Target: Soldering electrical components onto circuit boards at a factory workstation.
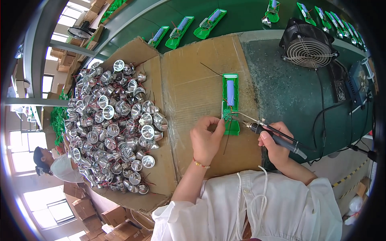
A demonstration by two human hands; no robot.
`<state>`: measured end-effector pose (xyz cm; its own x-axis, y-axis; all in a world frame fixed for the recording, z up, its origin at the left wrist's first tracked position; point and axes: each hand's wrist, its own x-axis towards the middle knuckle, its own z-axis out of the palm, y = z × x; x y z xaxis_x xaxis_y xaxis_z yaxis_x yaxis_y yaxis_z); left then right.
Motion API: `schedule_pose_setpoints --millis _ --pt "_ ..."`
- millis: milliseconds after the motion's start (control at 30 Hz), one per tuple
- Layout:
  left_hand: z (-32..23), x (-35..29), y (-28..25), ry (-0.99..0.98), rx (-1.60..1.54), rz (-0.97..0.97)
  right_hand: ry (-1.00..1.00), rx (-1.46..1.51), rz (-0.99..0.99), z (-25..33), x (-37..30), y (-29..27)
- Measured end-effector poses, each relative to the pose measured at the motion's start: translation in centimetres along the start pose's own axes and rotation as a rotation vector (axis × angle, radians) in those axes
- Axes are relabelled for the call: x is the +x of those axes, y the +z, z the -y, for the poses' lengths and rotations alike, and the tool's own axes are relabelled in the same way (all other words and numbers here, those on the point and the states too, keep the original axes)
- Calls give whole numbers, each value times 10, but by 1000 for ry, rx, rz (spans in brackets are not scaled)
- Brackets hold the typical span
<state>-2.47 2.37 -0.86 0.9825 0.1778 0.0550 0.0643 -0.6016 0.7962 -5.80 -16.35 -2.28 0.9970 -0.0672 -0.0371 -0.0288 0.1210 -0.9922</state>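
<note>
In front of me a green plastic housing (236, 128) lies lengthwise on the cardboard. Inside it are a purple cylindrical battery (230, 92) and a small green circuit board (228, 114) with thin wires. My right hand (276, 141) is closed around the dark handle of a soldering iron (277, 139), with a thin feed tube beside it. The iron's tip points at the circuit board; I cannot tell whether it touches. My left hand (208, 134) pinches at the board's left edge, and what lies between thumb and finger is too small to make out. Dark thin wires stick out of the housing.
A heap of silver reflector cups (116, 120) with red wires fills the cardboard at left. A black fan (309, 48) stands at the back right, near cables. More green housings (179, 32) lie along the far green bench. Another person (60, 164) is at far left.
</note>
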Motion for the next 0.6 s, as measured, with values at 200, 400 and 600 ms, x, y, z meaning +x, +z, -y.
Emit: schedule_pose_setpoints --millis 200,400,600 --pt "-4 0 -1 -28 -13 9 -74 -35 -17 0 -2 -4" --pt "-7 1 -1 -103 9 49 -20 79 -62 0 -1 -10" --pt "-10 8 -16 119 288 162 -123 -26 -148 -2 8 -31"
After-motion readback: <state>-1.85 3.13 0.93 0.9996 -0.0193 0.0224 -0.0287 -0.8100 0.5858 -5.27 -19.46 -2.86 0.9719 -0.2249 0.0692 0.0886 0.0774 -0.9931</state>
